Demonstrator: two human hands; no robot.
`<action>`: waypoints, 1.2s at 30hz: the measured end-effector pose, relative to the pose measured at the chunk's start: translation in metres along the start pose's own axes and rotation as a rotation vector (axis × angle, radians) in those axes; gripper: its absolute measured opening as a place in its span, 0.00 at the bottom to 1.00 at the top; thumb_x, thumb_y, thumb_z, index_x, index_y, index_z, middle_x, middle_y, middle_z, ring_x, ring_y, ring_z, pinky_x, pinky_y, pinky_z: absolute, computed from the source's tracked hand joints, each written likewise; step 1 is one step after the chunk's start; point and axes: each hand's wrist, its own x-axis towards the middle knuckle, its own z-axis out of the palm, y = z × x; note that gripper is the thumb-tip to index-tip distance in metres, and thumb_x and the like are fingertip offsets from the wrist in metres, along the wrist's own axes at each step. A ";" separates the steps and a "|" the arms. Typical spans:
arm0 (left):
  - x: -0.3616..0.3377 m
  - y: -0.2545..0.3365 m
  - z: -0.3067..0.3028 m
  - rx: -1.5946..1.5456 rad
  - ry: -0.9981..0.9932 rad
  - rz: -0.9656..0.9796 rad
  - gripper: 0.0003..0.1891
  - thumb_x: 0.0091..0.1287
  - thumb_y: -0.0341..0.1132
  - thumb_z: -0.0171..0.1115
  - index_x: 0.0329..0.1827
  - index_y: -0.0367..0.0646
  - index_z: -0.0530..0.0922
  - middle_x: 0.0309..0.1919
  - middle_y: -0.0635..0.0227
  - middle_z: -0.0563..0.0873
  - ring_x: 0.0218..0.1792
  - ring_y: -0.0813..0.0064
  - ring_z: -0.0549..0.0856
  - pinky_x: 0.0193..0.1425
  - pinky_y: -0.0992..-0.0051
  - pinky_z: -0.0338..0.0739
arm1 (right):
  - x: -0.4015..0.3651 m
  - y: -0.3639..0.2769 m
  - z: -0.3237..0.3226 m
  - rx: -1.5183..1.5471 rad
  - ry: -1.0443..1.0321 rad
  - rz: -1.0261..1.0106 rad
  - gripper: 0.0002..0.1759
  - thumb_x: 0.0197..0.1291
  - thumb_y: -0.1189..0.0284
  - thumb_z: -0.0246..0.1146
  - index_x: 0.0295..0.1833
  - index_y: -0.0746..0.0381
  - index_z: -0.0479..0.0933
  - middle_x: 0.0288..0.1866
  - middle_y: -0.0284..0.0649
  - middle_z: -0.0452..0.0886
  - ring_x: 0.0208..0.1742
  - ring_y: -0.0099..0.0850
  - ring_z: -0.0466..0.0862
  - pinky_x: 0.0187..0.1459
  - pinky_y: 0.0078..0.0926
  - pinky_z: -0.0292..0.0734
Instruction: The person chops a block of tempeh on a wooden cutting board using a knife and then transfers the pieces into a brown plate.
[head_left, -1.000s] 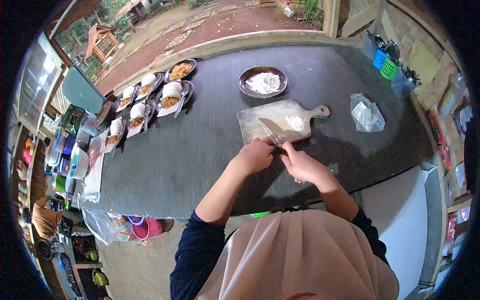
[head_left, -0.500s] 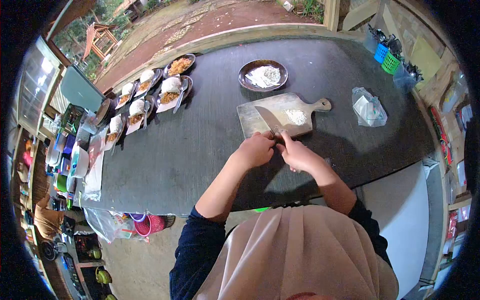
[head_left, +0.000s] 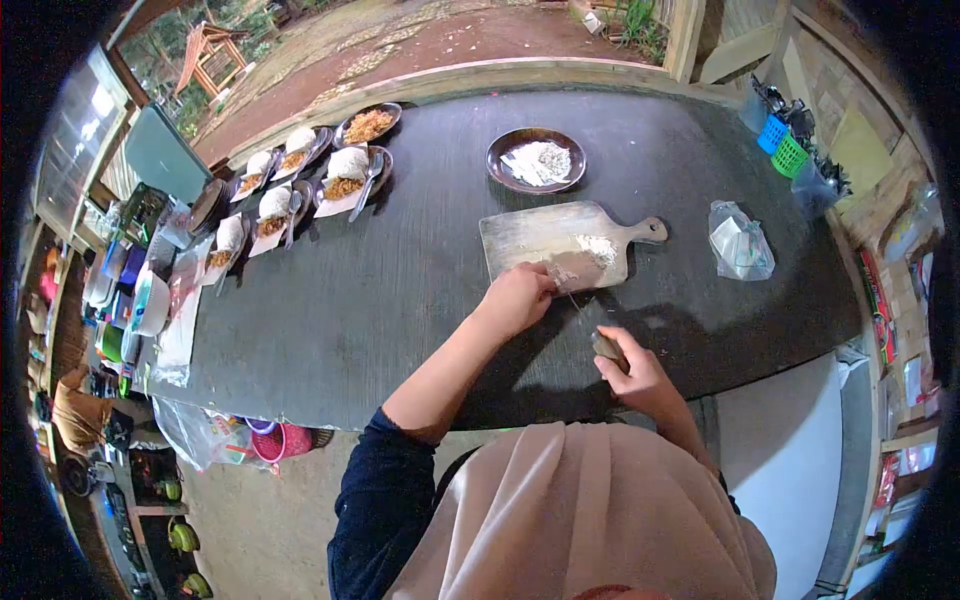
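Note:
On the dark table lies a wooden cutting board, its handle pointing right. A small heap of chopped white pieces rests on its right part. My right hand is closed round the handle of a knife, whose thin-looking blade points up and left to the board's near edge. At that edge my left hand has its fingers bent together; whatever they hold is hidden. Beyond the board stands a dark bowl with white pieces inside.
Several plates with rice and shredded food stand at the left. Stacked containers line the left edge. A plastic bag lies right of the board. Blue and green baskets with utensils are at the back right.
My right hand has drawn the knife off the board, toward my body and to the right. My left hand stays at the board's near edge. The whole view has shifted slightly.

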 end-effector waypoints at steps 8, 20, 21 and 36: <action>-0.010 0.029 -0.010 0.255 -0.153 -0.102 0.10 0.55 0.29 0.59 0.39 0.41 0.83 0.44 0.63 0.82 0.47 0.58 0.80 0.52 0.63 0.78 | -0.019 -0.008 0.001 0.024 0.049 0.044 0.23 0.63 0.68 0.58 0.63 0.57 0.68 0.41 0.53 0.82 0.43 0.40 0.85 0.46 0.31 0.76; -0.029 0.020 -0.005 0.144 -0.078 -0.021 0.21 0.54 0.28 0.59 0.54 0.36 0.75 0.55 0.60 0.77 0.53 0.57 0.76 0.57 0.63 0.75 | -0.016 0.000 0.009 0.062 0.097 -0.015 0.20 0.66 0.73 0.56 0.63 0.58 0.69 0.25 0.37 0.79 0.21 0.18 0.74 0.23 0.21 0.69; -0.029 0.020 -0.005 0.141 -0.078 -0.023 0.21 0.54 0.28 0.59 0.54 0.36 0.75 0.55 0.60 0.77 0.53 0.57 0.76 0.57 0.63 0.75 | -0.016 0.001 0.009 0.060 0.095 -0.012 0.20 0.66 0.73 0.56 0.63 0.58 0.69 0.25 0.37 0.79 0.21 0.18 0.74 0.23 0.21 0.69; -0.030 0.023 -0.005 0.211 -0.064 -0.015 0.22 0.54 0.30 0.61 0.54 0.40 0.75 0.55 0.63 0.76 0.55 0.60 0.76 0.55 0.62 0.75 | -0.020 0.004 0.014 -0.120 0.134 -0.039 0.17 0.63 0.71 0.60 0.56 0.63 0.75 0.46 0.51 0.83 0.48 0.38 0.85 0.46 0.29 0.78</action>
